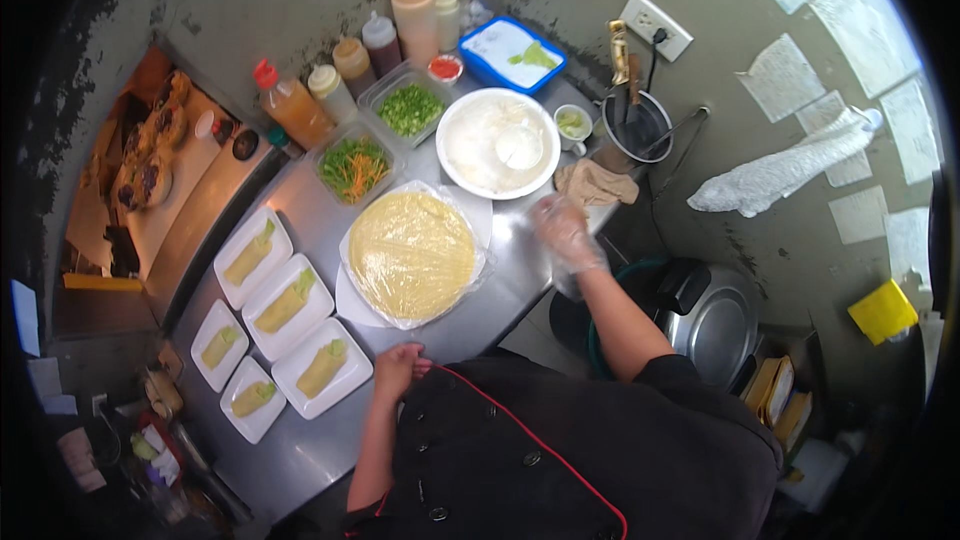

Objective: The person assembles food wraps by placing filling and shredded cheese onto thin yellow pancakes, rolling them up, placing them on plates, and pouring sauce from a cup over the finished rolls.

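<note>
While gloved: R hand [562,230] nr tortillas [412,253]

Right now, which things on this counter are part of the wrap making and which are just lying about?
In use: stack of thin yellow wraps, gloved right hand, five plated rolls, shredded vegetable tub, white bowl.

Lying about: sauce bottles, brown cloth, utensil pot, blue-rimmed tray.

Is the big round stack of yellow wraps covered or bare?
Covered: the round stack of yellow wraps lies under crinkled clear plastic film, glinting at its edges.

Left hand [398,368] curled, gloved right hand [563,230] outstretched
</note>
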A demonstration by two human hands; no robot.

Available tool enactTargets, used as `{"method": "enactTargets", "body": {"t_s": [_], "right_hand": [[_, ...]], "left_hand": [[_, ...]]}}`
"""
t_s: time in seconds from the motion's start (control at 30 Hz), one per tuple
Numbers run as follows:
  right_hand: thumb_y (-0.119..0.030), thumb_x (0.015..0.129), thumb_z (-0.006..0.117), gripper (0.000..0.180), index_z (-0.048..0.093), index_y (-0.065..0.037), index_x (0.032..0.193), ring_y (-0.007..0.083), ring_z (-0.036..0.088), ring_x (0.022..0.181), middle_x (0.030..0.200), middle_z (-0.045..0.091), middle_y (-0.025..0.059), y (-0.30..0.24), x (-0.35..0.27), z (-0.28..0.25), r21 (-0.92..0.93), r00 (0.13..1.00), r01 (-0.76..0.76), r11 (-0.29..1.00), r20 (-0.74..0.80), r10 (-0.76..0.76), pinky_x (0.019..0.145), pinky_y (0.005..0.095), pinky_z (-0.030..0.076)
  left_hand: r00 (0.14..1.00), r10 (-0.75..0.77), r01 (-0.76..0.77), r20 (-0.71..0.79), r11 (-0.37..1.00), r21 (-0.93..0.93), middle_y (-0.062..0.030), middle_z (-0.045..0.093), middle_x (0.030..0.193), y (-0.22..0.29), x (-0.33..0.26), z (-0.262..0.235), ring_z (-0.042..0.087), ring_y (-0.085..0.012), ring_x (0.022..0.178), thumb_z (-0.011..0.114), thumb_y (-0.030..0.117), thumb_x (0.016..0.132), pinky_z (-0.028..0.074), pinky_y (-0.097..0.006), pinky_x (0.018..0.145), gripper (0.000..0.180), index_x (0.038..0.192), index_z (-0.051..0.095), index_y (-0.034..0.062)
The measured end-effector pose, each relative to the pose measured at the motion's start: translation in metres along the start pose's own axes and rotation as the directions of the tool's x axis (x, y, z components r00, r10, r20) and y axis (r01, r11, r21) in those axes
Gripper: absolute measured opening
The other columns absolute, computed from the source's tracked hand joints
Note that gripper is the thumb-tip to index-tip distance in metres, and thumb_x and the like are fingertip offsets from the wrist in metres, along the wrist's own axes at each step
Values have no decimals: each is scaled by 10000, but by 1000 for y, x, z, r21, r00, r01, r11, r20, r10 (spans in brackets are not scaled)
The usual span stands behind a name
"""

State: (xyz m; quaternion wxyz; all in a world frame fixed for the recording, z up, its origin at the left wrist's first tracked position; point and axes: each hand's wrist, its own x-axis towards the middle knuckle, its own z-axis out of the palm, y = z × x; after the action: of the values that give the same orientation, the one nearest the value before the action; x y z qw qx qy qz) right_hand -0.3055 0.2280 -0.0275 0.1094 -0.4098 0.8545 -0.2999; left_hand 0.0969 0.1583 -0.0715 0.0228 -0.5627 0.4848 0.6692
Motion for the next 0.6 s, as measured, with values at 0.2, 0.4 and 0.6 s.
{"method": "enactTargets", "body": {"t_s": [0.2, 0.4, 0.6], "right_hand": [[-155, 938, 576, 239, 600, -6, 752, 203, 545, 452, 625, 583, 99, 30, 104, -16, 818, 705, -448, 362, 74, 705, 387, 357, 421], [-323, 897, 619, 335, 723, -17, 984, 348, 702, 914, 941, 738, 151, 76, 167, 34, -26, 788, -592, 806, -228, 572, 845, 391, 533], [-279, 888, 646, 430, 656, 8, 1208, 355, 663, 1085, 1132, 692, 231, 102, 157, 34, 668, 767, -207, 715, -342, 542, 928, 379, 505]], "left_hand": [[977, 99, -80, 188, 991, -102, -123, 734, 1032, -30, -26, -10, 697, -157, 913, 626, 93, 947, 549, -261, 827, 342, 1259, 616, -47], [995, 44, -38, 91, 997, -64, -116, 728, 1047, -39, -58, -39, 688, -135, 920, 675, 111, 930, 536, -248, 838, 332, 1222, 645, -44], [952, 1, 75, 305, 969, -236, -39, 714, 987, -22, -71, -35, 638, -94, 849, 650, 114, 936, 528, -253, 776, 268, 1163, 686, -25]]}}
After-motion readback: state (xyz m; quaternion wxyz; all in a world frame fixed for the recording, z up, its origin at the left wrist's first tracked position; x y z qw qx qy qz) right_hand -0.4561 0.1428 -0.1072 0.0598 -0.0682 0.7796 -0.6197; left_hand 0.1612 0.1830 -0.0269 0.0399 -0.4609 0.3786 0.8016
